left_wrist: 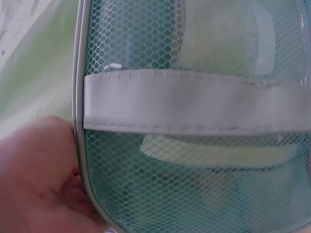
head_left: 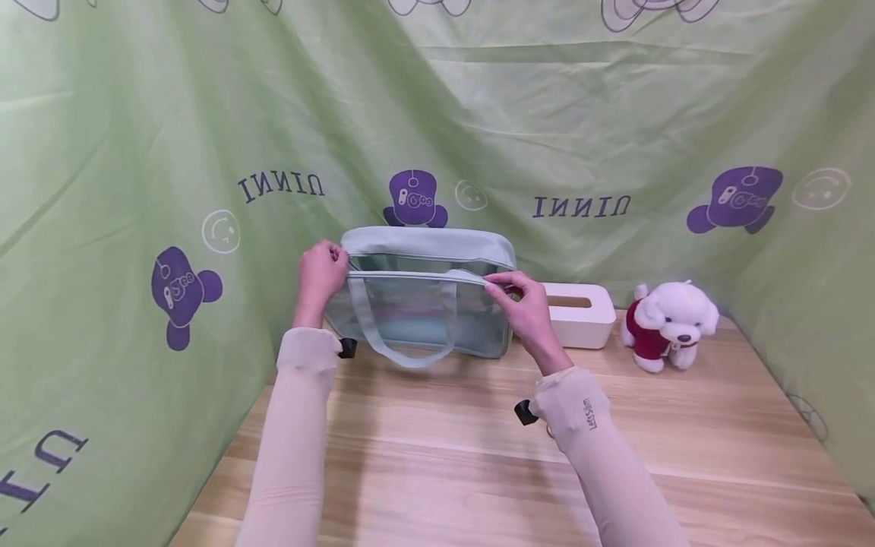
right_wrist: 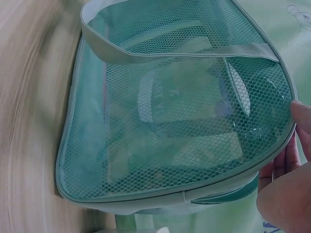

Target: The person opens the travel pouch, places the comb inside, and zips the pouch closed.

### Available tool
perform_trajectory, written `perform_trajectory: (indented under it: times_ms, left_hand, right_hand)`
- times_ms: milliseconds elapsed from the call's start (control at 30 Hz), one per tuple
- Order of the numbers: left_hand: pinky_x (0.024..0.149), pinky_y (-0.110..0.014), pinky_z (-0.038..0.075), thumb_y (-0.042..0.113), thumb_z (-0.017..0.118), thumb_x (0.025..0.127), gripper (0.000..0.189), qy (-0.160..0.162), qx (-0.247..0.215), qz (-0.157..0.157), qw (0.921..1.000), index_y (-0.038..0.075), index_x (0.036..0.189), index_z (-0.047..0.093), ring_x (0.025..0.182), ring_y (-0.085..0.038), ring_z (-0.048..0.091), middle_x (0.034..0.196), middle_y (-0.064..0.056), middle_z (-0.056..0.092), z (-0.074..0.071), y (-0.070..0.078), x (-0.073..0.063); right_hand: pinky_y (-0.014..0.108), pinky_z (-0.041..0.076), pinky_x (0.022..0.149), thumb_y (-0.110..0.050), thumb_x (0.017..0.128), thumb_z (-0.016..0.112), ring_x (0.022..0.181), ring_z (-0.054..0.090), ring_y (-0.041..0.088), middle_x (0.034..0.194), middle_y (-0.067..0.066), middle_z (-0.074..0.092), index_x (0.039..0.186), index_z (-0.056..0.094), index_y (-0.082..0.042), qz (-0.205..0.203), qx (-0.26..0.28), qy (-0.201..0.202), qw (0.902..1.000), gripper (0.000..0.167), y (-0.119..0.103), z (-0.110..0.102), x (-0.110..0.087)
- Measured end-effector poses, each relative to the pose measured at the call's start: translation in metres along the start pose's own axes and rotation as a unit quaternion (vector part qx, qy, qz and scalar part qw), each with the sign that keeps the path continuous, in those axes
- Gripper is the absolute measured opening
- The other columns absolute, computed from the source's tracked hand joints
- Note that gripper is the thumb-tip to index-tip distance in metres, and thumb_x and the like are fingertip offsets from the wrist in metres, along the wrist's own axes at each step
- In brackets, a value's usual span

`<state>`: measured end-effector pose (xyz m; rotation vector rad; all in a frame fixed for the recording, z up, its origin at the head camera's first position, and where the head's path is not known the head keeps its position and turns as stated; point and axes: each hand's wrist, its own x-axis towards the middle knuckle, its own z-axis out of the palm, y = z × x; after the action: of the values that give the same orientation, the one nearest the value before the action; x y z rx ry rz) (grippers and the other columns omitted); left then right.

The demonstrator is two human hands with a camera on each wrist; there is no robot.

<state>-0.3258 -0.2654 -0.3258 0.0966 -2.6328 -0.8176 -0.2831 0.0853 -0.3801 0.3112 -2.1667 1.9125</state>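
Note:
A pale green mesh handbag (head_left: pixel 472 323) stands upright at the back of the table, its top parted along the zipper. Its strap handle (head_left: pixel 410 360) hangs down the front and crosses the mesh panel in both wrist views. At the top left corner, my left hand (head_left: pixel 322 273) pinches the rim, its fingertips partly hidden behind the edge in the left wrist view. My right hand (head_left: pixel 526 308) grips the front rim near the top right corner, thumb (right_wrist: pixel 302 115) on the front and fingers behind. Through the mesh, the bag's far panel and second handle show faintly.
A white tissue box (head_left: pixel 584 334) with a slot on top stands just right of the bag. Farther right sits a white plush dog (head_left: pixel 673 323) in a red top. Green printed curtains (head_left: pixel 478 114) enclose the wooden table (head_left: pixel 424 471) at the back and sides.

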Motion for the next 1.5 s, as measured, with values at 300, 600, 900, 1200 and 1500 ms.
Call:
perform_trajectory:
  times_ms: [300, 600, 900, 1200, 1500]
  left_hand:
    - [0.094, -0.052, 0.05, 0.02, 0.049, 0.102, 0.028, 0.025, -0.043, -0.05, 0.9975, -0.002, 0.105, 0.067, 0.095, -0.039, 0.063, 0.102, -0.021, 0.069, 0.007, 0.006, -0.003]
    - [0.098, -0.053, 0.048, 0.021, 0.047, 0.102, 0.032, 0.076, -0.079, -0.126, 0.9859, -0.003, 0.11, 0.066, 0.107, -0.043, 0.063, 0.11, -0.023, 0.069, 0.016, 0.003, 0.001]
    - [0.098, -0.054, 0.047, 0.022, 0.048, 0.103, 0.031, 0.066, -0.051, -0.095, 0.992, -0.002, 0.108, 0.067, 0.106, -0.044, 0.063, 0.107, -0.023, 0.069, 0.015, 0.004, -0.002]
    - [0.096, -0.049, 0.048, 0.022, 0.054, 0.102, 0.029, 0.035, -0.072, -0.075, 0.9939, -0.001, 0.11, 0.07, 0.102, -0.038, 0.063, 0.109, -0.02, 0.07, 0.01, 0.002, -0.003]
    - [0.087, -0.047, 0.048, 0.022, 0.055, 0.103, 0.026, 0.031, -0.054, -0.017, 0.9979, -0.001, 0.103, 0.067, 0.091, -0.035, 0.06, 0.098, -0.018, 0.067, 0.008, 0.004, -0.006]
  right_hand:
    - [0.025, 0.046, 0.081, -0.008, 0.096, 0.073, 0.096, 0.055, 0.019, 0.115, 0.022, 0.066, 0.118, 0.073, 0.005, 0.001, 0.004, 0.003, 1.0, 0.025, 0.006, -0.002, 0.0]
    - [0.019, 0.046, 0.08, -0.007, 0.095, 0.074, 0.096, 0.056, 0.02, 0.115, 0.022, 0.066, 0.115, 0.074, 0.004, -0.011, -0.002, -0.001, 0.9999, 0.023, -0.011, -0.001, -0.009]
    - [0.025, 0.047, 0.082, -0.003, 0.095, 0.072, 0.094, 0.055, 0.021, 0.113, 0.024, 0.066, 0.116, 0.073, 0.008, -0.008, -0.003, 0.004, 1.0, 0.024, -0.032, 0.0, -0.017]
    - [0.018, 0.045, 0.079, -0.002, 0.096, 0.071, 0.094, 0.055, 0.019, 0.114, 0.026, 0.066, 0.116, 0.072, 0.01, -0.012, -0.007, 0.003, 0.9999, 0.024, -0.03, 0.001, -0.014]
    - [0.024, 0.046, 0.084, -0.012, 0.096, 0.074, 0.095, 0.056, 0.011, 0.114, 0.018, 0.068, 0.117, 0.075, 0.001, -0.02, 0.001, 0.016, 0.9997, 0.025, 0.005, 0.001, -0.001]
